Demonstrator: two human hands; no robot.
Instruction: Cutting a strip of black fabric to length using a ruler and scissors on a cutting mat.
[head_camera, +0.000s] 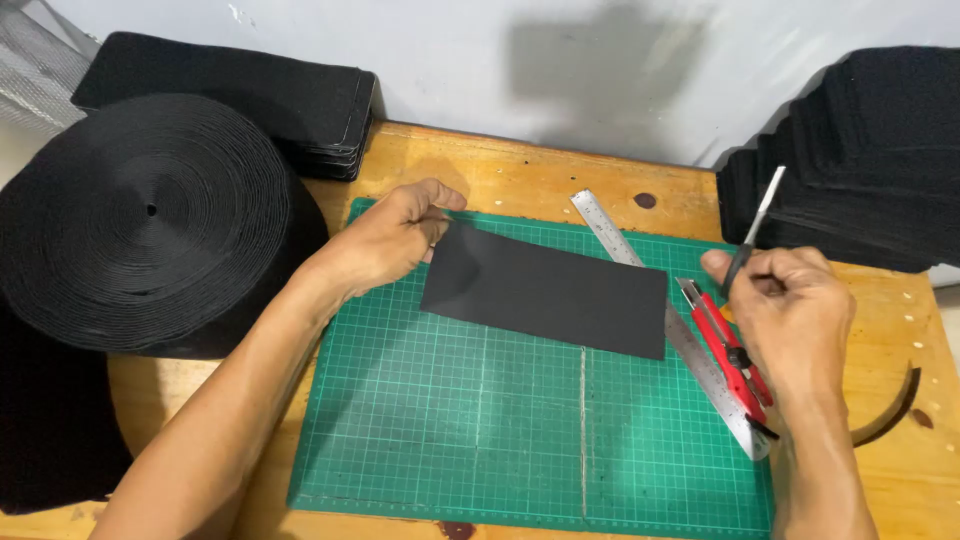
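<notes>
Closest in: green cutting mat (450, 440) on the wooden table (520, 165), with a pale worn line running up its middle toward the black strip.

Black strip (545, 292) lying flat on the upper half of the mat — long axis running left to right, tilted a bit so the right end sits lower and nearer. Left end pinched by the left hand (395, 240), fingers curled shut on the strip's top corner. Right end free, ending right beside the steel ruler (665, 325), which runs diagonally from upper left to lower right. Red utility knife (728, 352) resting on the ruler, not in any hand.

Right hand (790, 300) closed around the handles of scissors (757, 225), blades pointing up and away, well clear of the strip. Can't tell whether the blades are parted.

Looks like the piece is already cut to length and about to get trimmed — probably the corners. Next move would call for bringing the scissors down to an end while the left hand keeps the strip steady.

Further back: big roll of black webbing (150, 220) on the left, stacks of cut black pieces (860, 150) at right and far left.
</notes>
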